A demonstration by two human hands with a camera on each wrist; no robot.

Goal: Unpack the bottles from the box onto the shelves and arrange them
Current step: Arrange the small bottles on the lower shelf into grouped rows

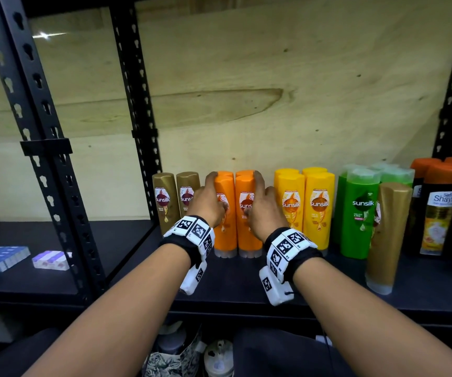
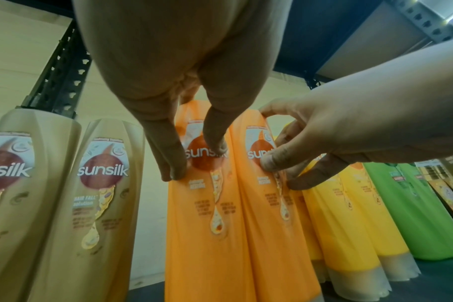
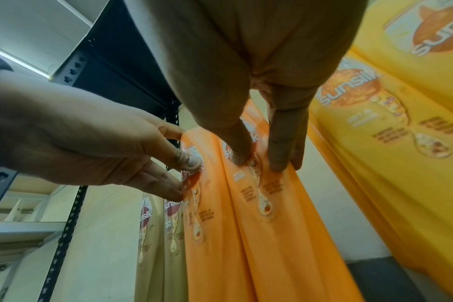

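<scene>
Two orange Sunsilk bottles stand side by side on the black shelf [image 1: 246, 276], with more orange ones right behind them. My left hand [image 1: 216, 194] holds the left orange bottle [image 1: 226, 235], fingers along its left side and thumb on the label. My right hand [image 1: 254, 197] holds the right orange bottle [image 1: 249, 235] the same way from its right side. In the left wrist view, my left hand [image 2: 194, 161] touches the left bottle [image 2: 199, 235] beside the right hand [image 2: 277, 159]. In the right wrist view, my right hand [image 3: 259, 163] rests on the right bottle [image 3: 272, 224].
Two gold bottles [image 1: 176, 202] stand to the left, by a black upright post [image 1: 138, 104]. Yellow bottles [image 1: 303, 208], green bottles [image 1: 358, 213], a gold tube [image 1: 388, 235] and dark orange-capped bottles [image 1: 437, 213] fill the right. Small boxes [image 1: 2, 258] lie on the left shelf.
</scene>
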